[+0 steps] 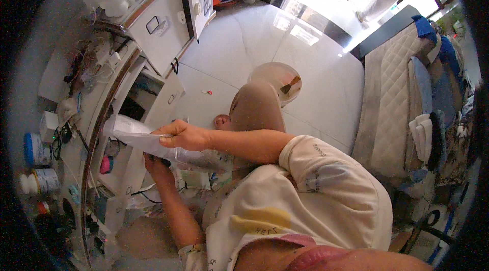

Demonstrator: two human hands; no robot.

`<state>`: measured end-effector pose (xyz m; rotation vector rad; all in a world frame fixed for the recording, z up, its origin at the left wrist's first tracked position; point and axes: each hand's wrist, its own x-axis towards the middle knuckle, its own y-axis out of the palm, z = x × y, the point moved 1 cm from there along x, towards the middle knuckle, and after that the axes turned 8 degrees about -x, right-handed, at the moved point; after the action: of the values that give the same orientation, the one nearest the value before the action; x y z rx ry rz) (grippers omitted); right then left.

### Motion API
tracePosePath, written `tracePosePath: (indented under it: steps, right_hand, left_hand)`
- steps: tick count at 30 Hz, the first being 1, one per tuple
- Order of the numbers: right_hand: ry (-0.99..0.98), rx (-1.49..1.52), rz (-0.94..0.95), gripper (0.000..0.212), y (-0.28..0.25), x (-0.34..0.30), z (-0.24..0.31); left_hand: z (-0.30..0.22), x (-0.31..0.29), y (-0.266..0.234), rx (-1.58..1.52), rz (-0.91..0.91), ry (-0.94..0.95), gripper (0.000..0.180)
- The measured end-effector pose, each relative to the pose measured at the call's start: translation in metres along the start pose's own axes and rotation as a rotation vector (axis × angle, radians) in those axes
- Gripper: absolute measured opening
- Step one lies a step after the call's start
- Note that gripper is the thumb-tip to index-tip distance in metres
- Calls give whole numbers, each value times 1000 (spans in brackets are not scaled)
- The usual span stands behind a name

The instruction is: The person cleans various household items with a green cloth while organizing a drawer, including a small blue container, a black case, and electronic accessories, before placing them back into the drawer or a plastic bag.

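My right hand (pixel 184 136) is closed, its thumb and fingers pinching the edge of a clear plastic bag (pixel 191 157). Something whitish shows through the bag's far left end, but its kind is unclear. Under the bag is my left hand (pixel 155 163), with fingers curled and partly covered by the plastic. A small dark thing (pixel 165 162) sits against those fingers, too hidden to name. Left of both hands stands a white desk (pixel 97 133), with an open drawer (pixel 147 90) just beyond the bag.
A round bin (pixel 265 71) stands on the tiled floor beyond my bent knee (pixel 260 100). A small red and white bit (pixel 207 92) lies on the floor. Blue-labelled tubs (pixel 35 149) and cables crowd the desk's left. To the right is a quilted couch (pixel 387 82).
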<state>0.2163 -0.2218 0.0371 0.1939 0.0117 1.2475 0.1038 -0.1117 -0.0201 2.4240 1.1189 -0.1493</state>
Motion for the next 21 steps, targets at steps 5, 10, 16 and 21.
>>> tracePosePath:
  steps: [5,10,16,21]
  right_hand:
    - [-24,47,-108,35,-6,6,-23]
    - [-94,226,-248,35,-5,7,-1]
    - [-201,177,-255,33,-8,10,-6]
    - [-218,-56,-283,33,-7,8,-4]
  left_hand:
    - [31,1,-12,84,-29,13,38]
    - [47,-18,6,41,-15,-163,43]
    - [17,-45,50,-4,43,-111,49]
    - [63,-27,12,322,95,72,48]
